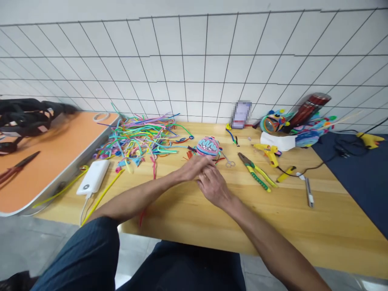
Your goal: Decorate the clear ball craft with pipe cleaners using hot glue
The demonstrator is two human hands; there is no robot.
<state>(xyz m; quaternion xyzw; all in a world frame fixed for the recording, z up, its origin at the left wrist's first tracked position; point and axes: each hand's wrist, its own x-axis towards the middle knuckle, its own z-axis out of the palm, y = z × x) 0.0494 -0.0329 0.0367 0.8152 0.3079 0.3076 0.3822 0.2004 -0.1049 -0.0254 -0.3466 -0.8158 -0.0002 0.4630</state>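
Over the middle of the wooden table [182, 218], my left hand [195, 167] and my right hand [214, 186] meet, fingers bent together. Any small thing between them is hidden. Just beyond the fingertips sits a round pink and blue ball [208, 146] with a wavy light-blue line on it. Small scissors [229, 162] lie to the right of the ball, and short red pieces [189, 154] lie to its left. A pink-red strip [154, 166] runs toward the front edge, partly behind my left forearm.
Colourful pipe cleaners [142, 135] are heaped at back left, near a white power bank [93, 177]. Green-yellow pliers [257, 171], a yellow glue gun [268, 152] and a cutter [308, 193] lie on the right. A phone [241, 114] leans against the wall.
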